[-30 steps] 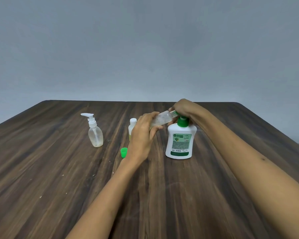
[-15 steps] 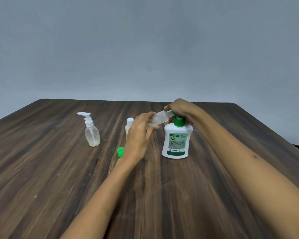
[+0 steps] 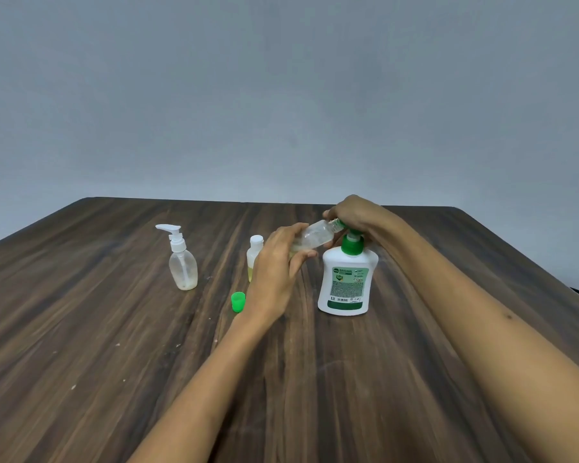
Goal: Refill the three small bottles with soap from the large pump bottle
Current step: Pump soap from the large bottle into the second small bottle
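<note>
Both forearms bare up to the frame edge, no sleeves or cuffs in view. Left hand (image 3: 274,272) and right hand (image 3: 355,213): no gloves, no rings, no watch or bands visible at either wrist. Small dark mark on the right forearm, possibly a mole; too small to tell. Nails look short and unpainted, though they're partly hidden.
</note>
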